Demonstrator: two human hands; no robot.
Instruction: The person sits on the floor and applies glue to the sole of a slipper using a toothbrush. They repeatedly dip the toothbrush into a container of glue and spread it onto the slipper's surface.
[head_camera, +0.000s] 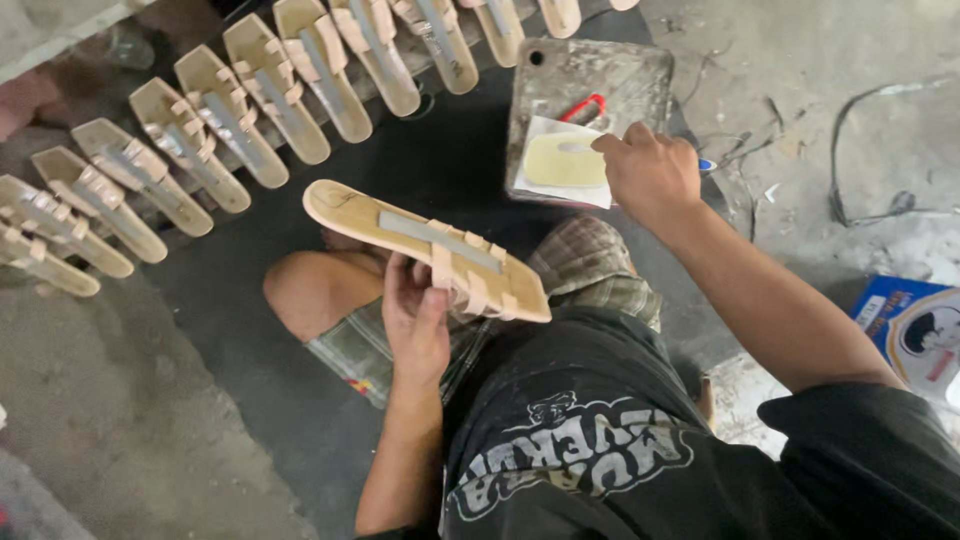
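Observation:
My left hand (417, 318) grips a tan sandal sole (425, 243) with woven beige straps and a grey strip along its middle, held level over my knee. My right hand (648, 172) reaches out to a dirty metal tray (630, 75) and dips a small tool, mostly hidden by my fingers, into a pale yellow pool of glue (564, 160) on a white sheet. A red-handled object (583, 105) lies on the tray behind the glue.
Several matching sandal soles (215, 125) lie side by side in a curved row on the dark mat (440, 150) ahead. Grey concrete floor with loose wires (870, 150) lies to the right. A blue printed box (915, 330) sits at the right edge.

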